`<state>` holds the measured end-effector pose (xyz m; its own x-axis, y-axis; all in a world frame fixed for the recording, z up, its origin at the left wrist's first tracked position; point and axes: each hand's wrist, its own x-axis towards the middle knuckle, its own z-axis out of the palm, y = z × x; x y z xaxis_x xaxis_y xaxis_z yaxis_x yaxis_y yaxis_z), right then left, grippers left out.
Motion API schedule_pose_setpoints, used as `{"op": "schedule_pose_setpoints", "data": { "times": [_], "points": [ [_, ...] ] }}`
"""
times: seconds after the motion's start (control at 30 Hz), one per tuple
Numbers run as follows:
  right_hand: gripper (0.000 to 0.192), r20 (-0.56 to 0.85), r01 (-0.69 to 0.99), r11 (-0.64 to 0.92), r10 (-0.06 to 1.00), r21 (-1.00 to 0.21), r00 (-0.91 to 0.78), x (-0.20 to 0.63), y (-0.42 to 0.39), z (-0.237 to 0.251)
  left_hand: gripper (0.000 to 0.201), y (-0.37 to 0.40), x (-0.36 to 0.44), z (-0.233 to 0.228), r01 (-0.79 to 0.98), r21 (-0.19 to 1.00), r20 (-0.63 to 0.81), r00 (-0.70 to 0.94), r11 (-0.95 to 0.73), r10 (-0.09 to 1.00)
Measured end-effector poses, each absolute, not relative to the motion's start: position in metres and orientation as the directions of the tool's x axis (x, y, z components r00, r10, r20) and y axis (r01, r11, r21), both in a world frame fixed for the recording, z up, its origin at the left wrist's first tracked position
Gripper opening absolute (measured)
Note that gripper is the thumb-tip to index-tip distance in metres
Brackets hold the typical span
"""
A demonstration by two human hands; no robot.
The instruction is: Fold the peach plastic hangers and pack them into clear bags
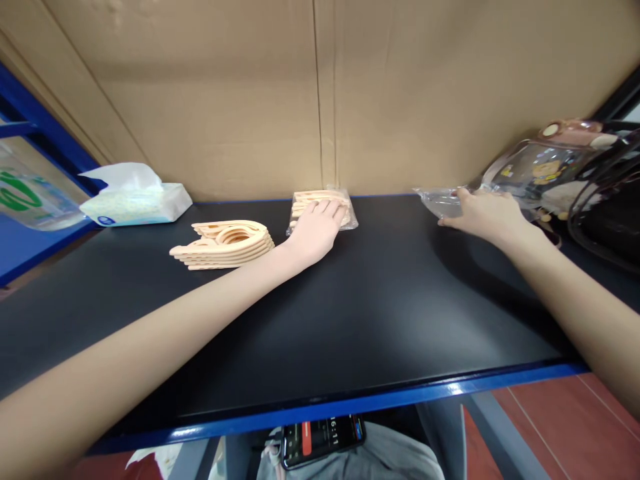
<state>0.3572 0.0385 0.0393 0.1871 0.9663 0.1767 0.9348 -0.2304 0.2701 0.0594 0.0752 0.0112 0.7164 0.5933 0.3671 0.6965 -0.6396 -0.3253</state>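
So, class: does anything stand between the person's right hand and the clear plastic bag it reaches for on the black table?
Nothing visible does. The right hand already rests on the clear plastic bag, fingers laid over its edge. The left hand lies apart, on the bagged hangers.

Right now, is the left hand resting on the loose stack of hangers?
No, the left hand lies on the bagged hangers by the wall; the loose stack sits untouched to its left.

Packing station in a small workshop or stockroom

A blue-edged black worktop (350, 320) backed by cardboard sheets (320, 93), blue metal racking (30, 113) beside it, bagged goods (323, 208) laid out.
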Motion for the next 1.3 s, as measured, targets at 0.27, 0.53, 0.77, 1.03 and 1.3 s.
{"op": "schedule_pose_setpoints", "data": {
  "times": [0.27, 0.53, 0.77, 1.03, 1.3],
  "points": [
    [0.041, 0.229, 0.936, -0.223, 0.960, 0.272, 0.162, 0.340, 0.030, 0.048, 0.040, 0.031, 0.040, 0.010, 0.644, -0.340, 0.417, 0.756, -0.685, 0.504],
    [0.034, 0.642, 0.919, 0.023, 0.709, 0.393, -0.292, 0.292, -0.009, 0.058, 0.042, -0.009, 0.009, 0.014, 0.528, -0.373, 0.419, 0.830, -0.763, 0.369],
    [0.022, 0.624, 0.442, 0.738, 0.037, 0.510, -0.781, 0.226, -0.091, 0.035, 0.050, 0.004, -0.005, 0.018, 0.585, -0.260, 0.526, 0.753, -0.768, 0.396],
    [0.031, 0.522, 0.329, 0.775, -0.002, 0.540, -0.853, 0.226, -0.081, 0.019, 0.043, 0.004, -0.018, 0.039, 0.595, -0.241, 0.581, 0.721, -0.766, 0.377],
    [0.035, 0.524, 0.353, 0.780, 0.038, 0.517, -0.851, 0.226, -0.080, 0.018, 0.023, 0.009, -0.024, 0.042, 0.502, -0.432, 0.437, 0.843, -0.749, 0.313]
  ]
}}
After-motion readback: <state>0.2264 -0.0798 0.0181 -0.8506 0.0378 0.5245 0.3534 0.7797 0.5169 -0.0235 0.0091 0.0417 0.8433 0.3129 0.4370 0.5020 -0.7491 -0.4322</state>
